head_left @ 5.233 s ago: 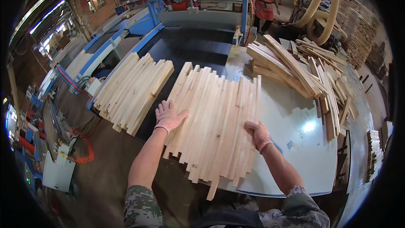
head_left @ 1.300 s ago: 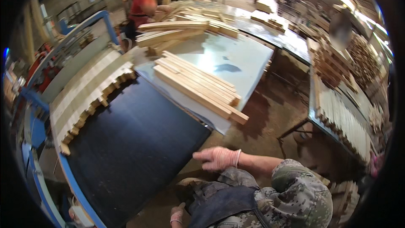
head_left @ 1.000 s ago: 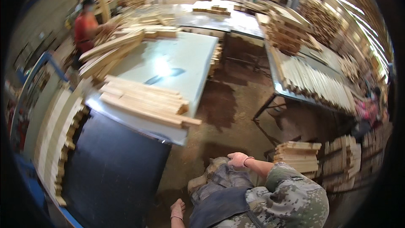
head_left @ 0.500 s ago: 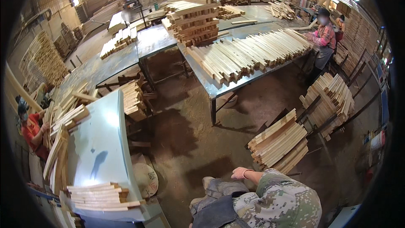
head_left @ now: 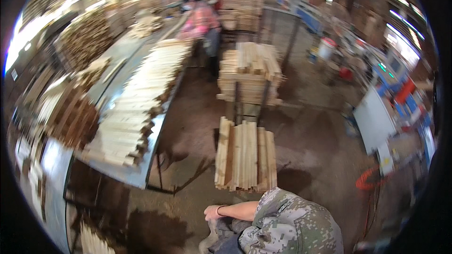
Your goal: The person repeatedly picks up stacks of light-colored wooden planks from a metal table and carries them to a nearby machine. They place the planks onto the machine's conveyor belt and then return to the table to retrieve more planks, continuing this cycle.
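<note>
My right hand [head_left: 213,212] hangs low in front of my body, its fingers curled in and nothing visible in them. A camouflage sleeve [head_left: 296,223] covers the upper part of that arm, and the forearm is bare. My left hand is out of the picture. Closest to the right hand, beyond the arm, a stack of pale wooden strips [head_left: 247,155] lies lengthwise, apart from the hand. Behind it, a taller stack of wooden strips [head_left: 249,73] rests among dark metal posts.
To the left, a metal-topped table [head_left: 157,136] carries a long row of wooden strips [head_left: 136,103]. A person [head_left: 202,23] in a pink checked top stands at its far end. On the right are a white machine panel [head_left: 375,120], an orange hose [head_left: 367,178] and a white bucket [head_left: 326,48].
My view has swung to the right, so the stacked strips are now ahead and the near-left table has mostly left the picture. My right hand stays low and curled.
</note>
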A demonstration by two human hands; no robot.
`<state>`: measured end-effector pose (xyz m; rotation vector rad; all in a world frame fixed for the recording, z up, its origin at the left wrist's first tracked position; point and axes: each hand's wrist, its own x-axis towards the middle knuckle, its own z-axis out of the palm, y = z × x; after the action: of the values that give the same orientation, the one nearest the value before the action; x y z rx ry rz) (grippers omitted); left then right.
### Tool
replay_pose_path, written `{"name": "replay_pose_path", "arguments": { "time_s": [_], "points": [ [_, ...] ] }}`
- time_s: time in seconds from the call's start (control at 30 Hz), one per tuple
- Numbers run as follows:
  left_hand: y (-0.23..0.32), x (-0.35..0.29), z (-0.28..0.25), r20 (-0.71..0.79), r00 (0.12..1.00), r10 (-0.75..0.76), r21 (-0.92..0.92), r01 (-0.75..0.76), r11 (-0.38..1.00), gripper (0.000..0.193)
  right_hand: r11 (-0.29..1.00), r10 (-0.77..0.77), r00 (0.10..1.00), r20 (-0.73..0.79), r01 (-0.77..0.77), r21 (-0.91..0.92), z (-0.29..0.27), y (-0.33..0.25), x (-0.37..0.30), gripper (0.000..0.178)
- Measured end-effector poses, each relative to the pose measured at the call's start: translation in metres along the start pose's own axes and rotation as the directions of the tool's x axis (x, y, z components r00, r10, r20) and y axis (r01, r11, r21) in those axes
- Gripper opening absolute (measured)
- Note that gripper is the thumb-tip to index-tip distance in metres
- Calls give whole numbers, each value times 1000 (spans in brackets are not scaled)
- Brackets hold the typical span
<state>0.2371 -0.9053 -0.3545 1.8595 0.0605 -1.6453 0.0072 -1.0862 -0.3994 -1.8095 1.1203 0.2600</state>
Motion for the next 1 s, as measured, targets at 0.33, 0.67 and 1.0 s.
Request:
{"name": "replay_pose_path", "arguments": {
  "time_s": [0.33,0.67,1.0],
  "points": [
    [200,89,1,224,975,-7,375,-79,923,27,901,422,868,-263,-368,229,-3,8,21,44],
    [337,157,-75,250,968,6,417,-113,902,26,878,467,863,-194,-478,-12,-9,-50,37,39],
    [344,182,-211,16,999,40,223,-43,974,35,822,552,805,-215,-482,304,-38,-115,72,60]
  ]
}}
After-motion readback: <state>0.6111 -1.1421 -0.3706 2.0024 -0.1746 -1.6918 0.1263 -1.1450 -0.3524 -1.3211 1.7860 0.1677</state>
